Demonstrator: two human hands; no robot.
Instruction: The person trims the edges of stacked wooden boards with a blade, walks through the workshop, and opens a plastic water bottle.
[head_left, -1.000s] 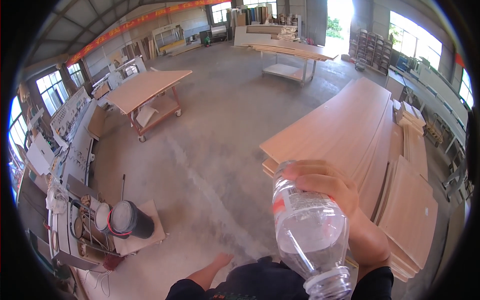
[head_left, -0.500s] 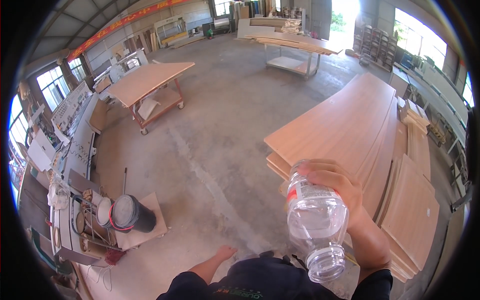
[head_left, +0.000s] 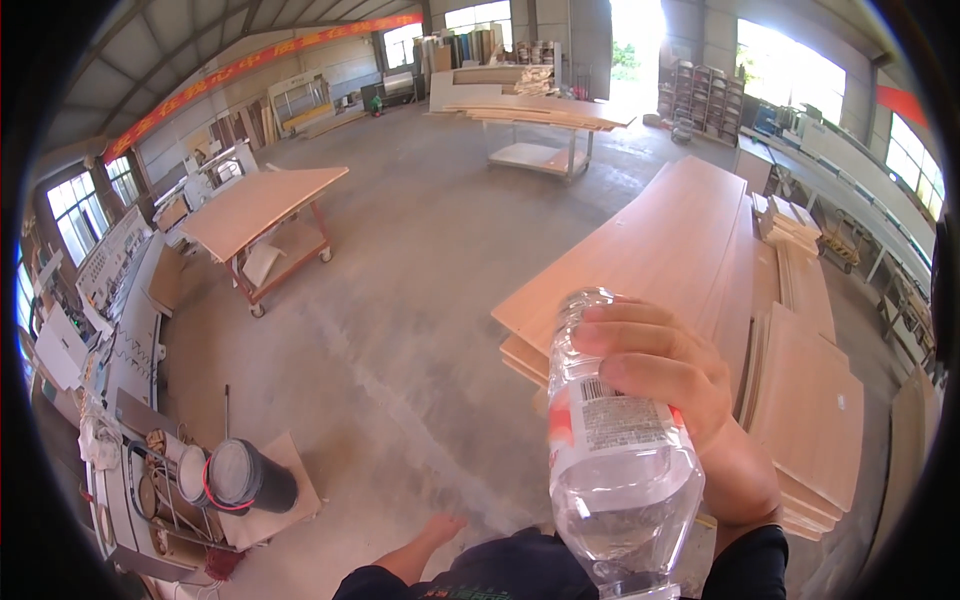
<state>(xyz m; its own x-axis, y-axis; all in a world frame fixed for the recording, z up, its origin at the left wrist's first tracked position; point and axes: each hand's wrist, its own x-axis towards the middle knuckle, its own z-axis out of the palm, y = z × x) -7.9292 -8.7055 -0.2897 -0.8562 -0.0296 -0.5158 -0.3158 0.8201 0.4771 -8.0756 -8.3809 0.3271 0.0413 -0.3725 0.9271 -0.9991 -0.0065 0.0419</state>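
Observation:
A clear plastic bottle (head_left: pixel 625 490) with a red and white label is gripped in my right hand (head_left: pixel 665 365), raised close in front of me. The fingers wrap round its base end. It is tilted so that its neck points down towards my body, with the mouth near the lower edge of the view. Some clear liquid seems to be inside. My left hand (head_left: pixel 443 527) hangs low beside my dark shirt, well away from the bottle. It touches nothing that I can see, and its fingers are too small and turned away to make out.
Large wooden panels (head_left: pixel 640 240) lie stacked at the right. A wheeled cart (head_left: pixel 275 215) carries a board at the left, and a panel-laden table (head_left: pixel 545 112) stands farther back. Dark buckets (head_left: pixel 250 475) and a hand truck (head_left: pixel 150 480) are at the lower left.
The bottle and my right hand have come up closer, and the bottle's neck has dropped towards the lower edge. The whole room has shifted left in view, with more of the ceiling showing.

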